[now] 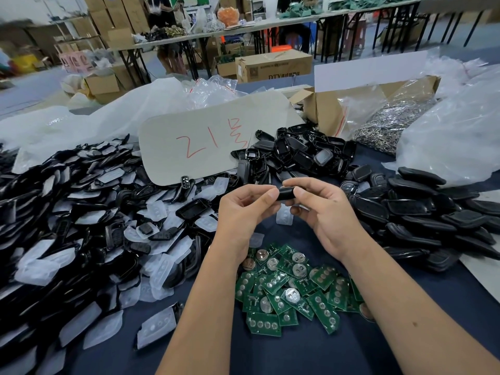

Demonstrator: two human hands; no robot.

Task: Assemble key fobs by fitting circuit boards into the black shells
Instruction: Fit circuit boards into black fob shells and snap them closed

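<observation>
— What is the smooth, rounded black shell [286, 193] like, and where is it?
— Glossy plastic, pinched between the left hand [244, 209] and right hand [324, 212], above flat green circuit boards [292, 290] heaped on the dark bench [311, 355].

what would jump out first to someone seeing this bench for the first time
Probably the two hands at centre, the left hand and right hand together holding one black shell above the dark tablecloth. Just below them lies a heap of green circuit boards, bright against the cloth. Behind the hands, a pale card with red handwriting rests among big piles of black shells and clear button pads spreading to the left.
</observation>
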